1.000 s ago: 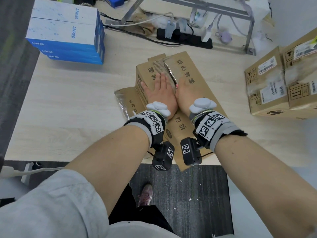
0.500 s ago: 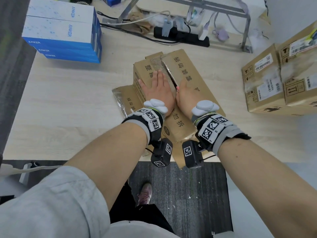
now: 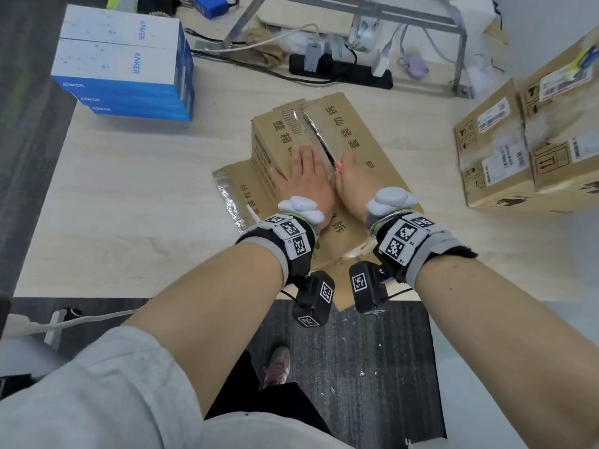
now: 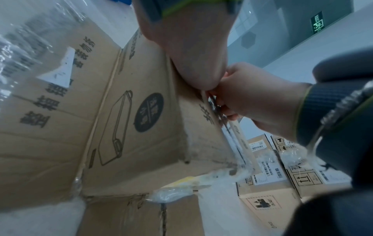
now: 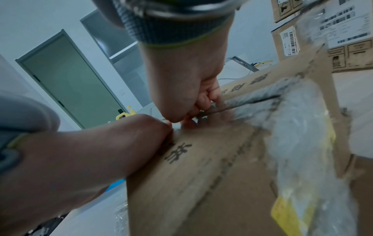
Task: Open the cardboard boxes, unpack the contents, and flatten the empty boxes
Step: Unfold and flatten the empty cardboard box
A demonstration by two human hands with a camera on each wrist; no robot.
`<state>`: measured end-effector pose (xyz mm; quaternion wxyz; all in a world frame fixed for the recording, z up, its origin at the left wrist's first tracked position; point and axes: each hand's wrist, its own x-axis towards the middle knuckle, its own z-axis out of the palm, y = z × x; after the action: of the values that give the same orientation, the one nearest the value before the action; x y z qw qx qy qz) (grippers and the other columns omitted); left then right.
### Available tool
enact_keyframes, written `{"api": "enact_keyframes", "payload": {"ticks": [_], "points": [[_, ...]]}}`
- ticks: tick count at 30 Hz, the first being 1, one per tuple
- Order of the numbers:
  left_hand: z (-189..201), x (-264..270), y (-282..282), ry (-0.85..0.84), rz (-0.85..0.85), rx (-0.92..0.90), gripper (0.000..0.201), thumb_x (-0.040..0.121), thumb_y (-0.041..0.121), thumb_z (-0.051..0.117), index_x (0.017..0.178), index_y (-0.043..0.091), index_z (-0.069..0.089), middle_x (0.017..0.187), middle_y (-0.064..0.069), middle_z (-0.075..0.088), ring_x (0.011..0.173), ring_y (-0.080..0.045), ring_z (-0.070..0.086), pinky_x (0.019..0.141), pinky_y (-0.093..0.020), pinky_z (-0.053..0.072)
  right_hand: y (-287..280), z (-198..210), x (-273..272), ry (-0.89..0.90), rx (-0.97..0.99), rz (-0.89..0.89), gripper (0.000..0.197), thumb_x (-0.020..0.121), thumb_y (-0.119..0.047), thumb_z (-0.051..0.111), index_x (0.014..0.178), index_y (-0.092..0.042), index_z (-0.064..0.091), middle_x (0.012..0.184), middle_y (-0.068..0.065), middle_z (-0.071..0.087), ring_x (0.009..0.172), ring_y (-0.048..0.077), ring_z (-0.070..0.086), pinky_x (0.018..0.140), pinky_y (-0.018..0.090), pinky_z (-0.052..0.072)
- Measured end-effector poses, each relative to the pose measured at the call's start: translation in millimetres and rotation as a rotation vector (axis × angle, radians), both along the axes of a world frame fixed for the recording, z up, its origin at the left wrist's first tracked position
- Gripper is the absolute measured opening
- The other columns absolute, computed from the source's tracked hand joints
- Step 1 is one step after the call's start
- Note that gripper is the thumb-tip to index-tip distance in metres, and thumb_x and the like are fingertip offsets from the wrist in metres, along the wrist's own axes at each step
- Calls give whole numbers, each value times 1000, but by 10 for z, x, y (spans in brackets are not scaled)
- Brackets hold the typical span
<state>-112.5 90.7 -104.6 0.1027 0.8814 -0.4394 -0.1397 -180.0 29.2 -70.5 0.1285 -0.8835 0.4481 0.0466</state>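
While the box (image 3: 327, 147) lies mostly collapsed in the middle of the desk (image 3: 129, 196), both hands are on top of it, side by side. Left hand (image 3: 306, 179) is flat, fingers straight, palm pressing the left flap down. Right hand (image 3: 355, 179) has its fingers curled, and from the wrist views it looks like they're hooked into the slit between the two flaps, so its grip is closed on the flap edge. That slit is what matters: it runs away from the person, along the box's long axis, right between the two hands, with the right one on it. Both forearms reach straight out, wrists nearly touching. My guess is it's mid-flatten and the right flap needs tucking or pushing down. More sealed boxes (image 3: 525, 150) wait off to the right, blue boxes (image 3: 123, 69) stacked far left.
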Motion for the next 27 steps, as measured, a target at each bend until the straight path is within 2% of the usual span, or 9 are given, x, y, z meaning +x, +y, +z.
{"api": "enact_keyframes", "payload": {"ticks": [2,5,9,14,22,25,27], "points": [[7,12,7,-10,-3,-5,57,102,33,26,153,12,11,160,-2,11,148,-21,2,112,-62,10,18,-19,-24,10,-26,22,20,99,-25,35,110,-8,37,89,14,62,62,27,49,60,35,42],[8,2,18,-11,-16,-6,58,102,34,24,153,11,10,160,-3,10,148,-21,2,112,-62,10,45,18,-64,41,-27,32,23,100,-26,36,110,-6,38,81,6,50,58,25,44,58,35,36],[10,-15,-2,-15,14,-9,56,102,32,27,153,12,12,160,-1,11,148,-20,2,113,-61,10,67,55,-139,30,-10,47,26,100,-29,34,110,-6,39,78,8,49,64,28,48,61,36,37],[0,-28,-7,-20,20,-20,56,102,29,27,153,12,12,160,-1,12,148,-21,3,113,-61,10,132,5,-240,12,-59,59,26,103,-29,29,106,-5,40,74,12,51,59,29,48,56,36,39],[-14,-22,-11,-22,16,-30,56,102,28,29,152,12,13,160,-2,11,148,-21,3,113,-61,11,197,77,-334,67,-82,66,24,104,-27,28,105,-6,40,72,12,52,54,25,42,55,32,33],[-7,-24,-12,-18,8,-30,56,102,28,31,152,12,14,160,-2,12,148,-21,3,113,-62,11,224,123,-366,122,-132,69,28,104,-29,28,107,-6,42,69,7,45,49,19,36,53,30,28],[14,-28,9,-27,12,-31,54,101,28,31,151,11,17,159,-3,16,148,-22,6,113,-63,9,237,147,-348,135,-132,67,28,104,-29,26,108,-6,42,68,6,43,46,15,30,47,30,18]]}}
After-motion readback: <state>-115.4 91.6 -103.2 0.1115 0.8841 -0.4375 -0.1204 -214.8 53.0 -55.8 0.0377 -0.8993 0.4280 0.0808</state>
